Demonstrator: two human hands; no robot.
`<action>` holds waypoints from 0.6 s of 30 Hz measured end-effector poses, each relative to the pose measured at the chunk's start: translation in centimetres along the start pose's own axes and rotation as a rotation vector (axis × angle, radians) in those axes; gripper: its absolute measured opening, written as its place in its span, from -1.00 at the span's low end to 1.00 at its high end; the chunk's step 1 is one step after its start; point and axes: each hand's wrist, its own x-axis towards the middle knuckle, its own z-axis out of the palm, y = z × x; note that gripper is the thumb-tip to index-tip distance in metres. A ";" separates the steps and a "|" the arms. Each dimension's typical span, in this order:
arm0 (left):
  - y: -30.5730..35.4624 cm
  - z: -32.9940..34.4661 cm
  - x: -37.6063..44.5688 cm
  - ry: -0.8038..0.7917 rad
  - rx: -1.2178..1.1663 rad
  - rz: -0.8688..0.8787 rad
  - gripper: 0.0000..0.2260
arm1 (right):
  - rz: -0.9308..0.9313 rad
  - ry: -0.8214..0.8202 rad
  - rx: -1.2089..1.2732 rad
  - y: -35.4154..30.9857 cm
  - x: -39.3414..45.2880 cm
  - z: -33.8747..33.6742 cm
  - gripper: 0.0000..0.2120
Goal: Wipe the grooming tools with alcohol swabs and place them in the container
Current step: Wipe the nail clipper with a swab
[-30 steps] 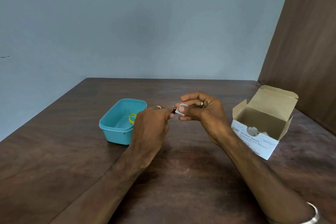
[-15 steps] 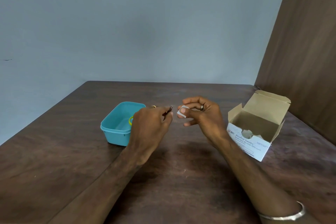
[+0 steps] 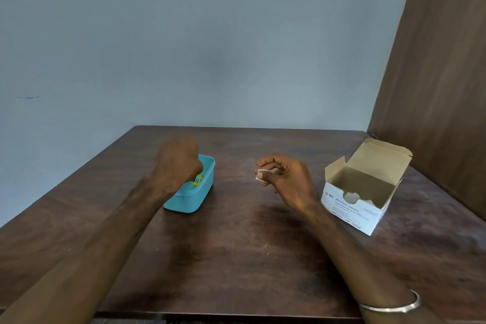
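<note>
So a second ago both hands were together mid-counter, the left one holding a thin dark tool against the swab in the right. Half a second ago they'd pulled apart, tool tip clear of the swab. Now the left hand (image 3: 178, 164) has swung over to the teal container (image 3: 200, 196) and sits curled over its far end, knuckles up. The fingers are bent downward into the tub, but I can't tell whether they're gripping the tool or have let it go, since the hand hides it. Just under the fingers there's a yellow ring-shaped bit (image 3: 197, 180) inside the container, looks like another grooming item already in there.

The right hand (image 3: 285, 180) stayed roughly where it was, hovering above the counter (image 3: 236, 244), and pinches the small white swab (image 3: 261, 174) between thumb and fingertips, other fingers loosely curled.

My read: wiping on this tool is done and this is the drop-off step. Off to the right, the open Alcohol Swabs box (image 3: 360, 192) sits near the counter's edge with more swabs showing in its cutout. I don't see any other tools lying out on the counter.
</note>
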 end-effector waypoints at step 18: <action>0.1 1.6 0.2 -0.069 0.086 0.029 -0.84 | -0.057 -0.038 -0.186 0.5 -0.2 -0.4 -0.84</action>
